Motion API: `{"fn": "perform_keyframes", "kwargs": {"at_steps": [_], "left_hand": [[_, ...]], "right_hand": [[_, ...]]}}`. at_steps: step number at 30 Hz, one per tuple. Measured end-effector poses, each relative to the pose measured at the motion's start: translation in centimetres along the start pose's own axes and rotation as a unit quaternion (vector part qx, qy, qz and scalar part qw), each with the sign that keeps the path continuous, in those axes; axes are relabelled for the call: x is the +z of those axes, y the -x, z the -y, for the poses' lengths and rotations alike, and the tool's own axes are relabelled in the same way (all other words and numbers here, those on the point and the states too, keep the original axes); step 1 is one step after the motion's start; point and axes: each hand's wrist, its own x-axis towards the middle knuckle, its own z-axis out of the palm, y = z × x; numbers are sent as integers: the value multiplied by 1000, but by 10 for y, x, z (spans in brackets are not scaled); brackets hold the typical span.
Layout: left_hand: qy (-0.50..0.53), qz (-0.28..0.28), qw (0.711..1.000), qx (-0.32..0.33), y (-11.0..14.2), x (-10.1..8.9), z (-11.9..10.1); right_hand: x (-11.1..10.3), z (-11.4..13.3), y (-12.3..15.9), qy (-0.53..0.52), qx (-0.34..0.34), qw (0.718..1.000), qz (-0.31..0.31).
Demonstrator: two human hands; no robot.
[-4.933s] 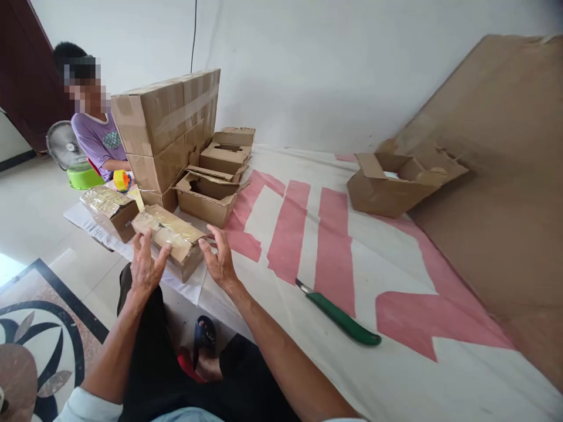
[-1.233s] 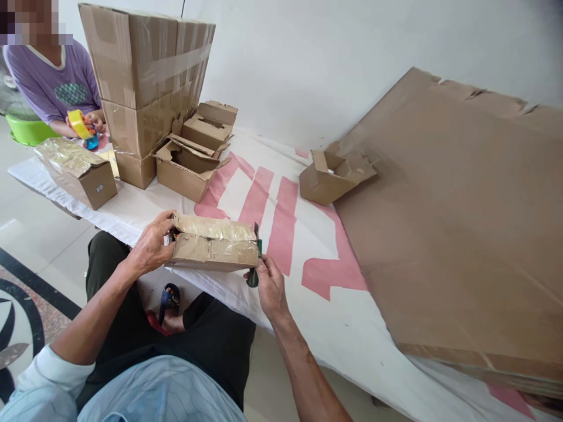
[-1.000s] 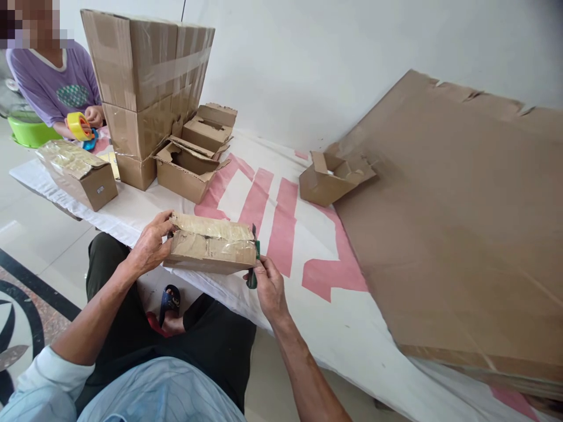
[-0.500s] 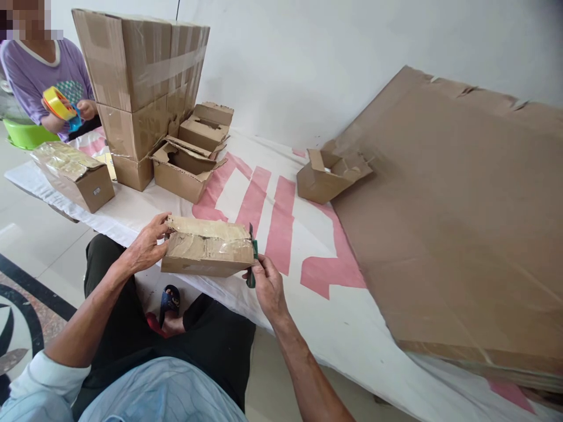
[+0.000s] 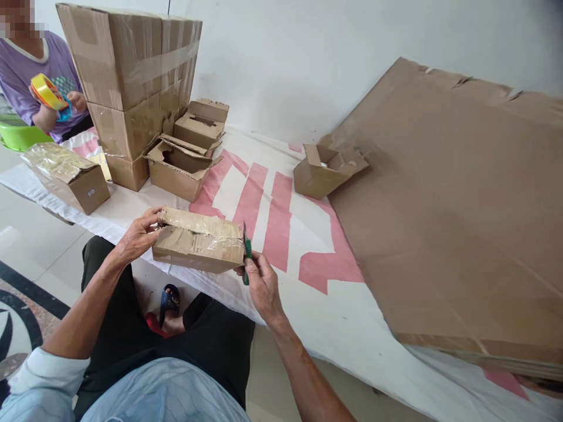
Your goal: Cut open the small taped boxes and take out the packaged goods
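A small cardboard box (image 5: 197, 249) with torn, taped top flaps is at the table's front edge, before my lap. My left hand (image 5: 139, 234) grips the box's left end, fingers closed on its corner. In my right hand (image 5: 263, 281) is a green-handled utility knife (image 5: 247, 261), held upright against the box's right end. Its dark blade points up beside the top edge. Some right fingers are hidden behind the knife and the box.
Stacked taped cartons (image 5: 141, 82) stand at the back left, near open boxes (image 5: 176, 173) and a taped box (image 5: 68, 176). Another open box (image 5: 323, 173) sits beside large cardboard sheets (image 5: 448, 223). A person in purple holds a tape roll (image 5: 46, 91).
The box and both my hands appear slightly further left and up, and the box is a little more tilted. The whole view has shifted slightly. The knife stays at the box's right end.
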Motion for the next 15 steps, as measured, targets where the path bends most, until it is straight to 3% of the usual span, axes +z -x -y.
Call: {"fn": "perform_keyframes", "kwargs": {"at_steps": [4,7,11,15], "left_hand": [[-12,7,1000,14,15,4,-3],[-29,20,999,19,21,4,-11],[-43,27,999,15,23,3,-15],[-49,39,998,24,24,2,-13]], "right_hand": [[-27,25,-15,32,-62,997,-17],[-39,58,-25,70,-123,988,62],[-31,101,-33,123,-216,953,173],[-13,127,-45,147,-277,915,255]]}}
